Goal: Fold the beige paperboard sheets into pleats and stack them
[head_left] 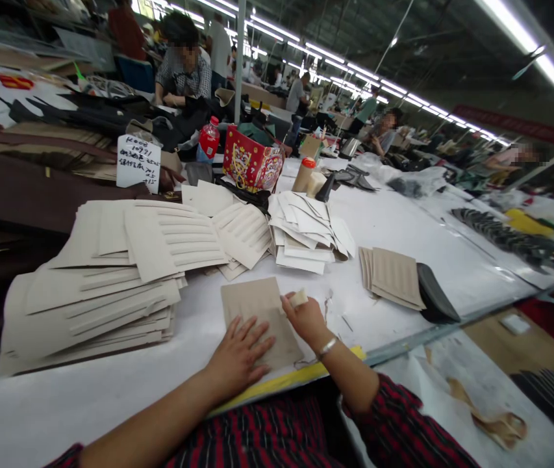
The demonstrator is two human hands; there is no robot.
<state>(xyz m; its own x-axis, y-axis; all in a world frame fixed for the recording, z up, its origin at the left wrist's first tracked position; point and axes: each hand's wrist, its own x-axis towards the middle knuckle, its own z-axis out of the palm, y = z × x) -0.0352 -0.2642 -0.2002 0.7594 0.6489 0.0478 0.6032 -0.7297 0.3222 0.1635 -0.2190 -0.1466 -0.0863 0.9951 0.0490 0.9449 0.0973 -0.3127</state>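
Flat on the white table in front of me lies a tan rectangular panel [250,296] with faint ridges. My left hand [243,357] rests on it, fingers spread, pressing its near left part. At the panel's right edge, my right hand [308,320] is closed around a small cream-coloured block [299,298], whose exact kind I cannot make out. To the left stand thick piles of beige ridged panels [96,312], the top ones fanned. A small stack of tan panels [393,274] sits to the right, against a dark curved piece [435,292].
Behind the piles are white pieces [303,227], a red patterned box [252,162], a red bottle [208,140], an orange-capped container [304,174] and a handwritten card [138,162]. Dark brown material [18,188] covers the left side. The table's front edge [403,344] runs close to me. Several people work beyond.
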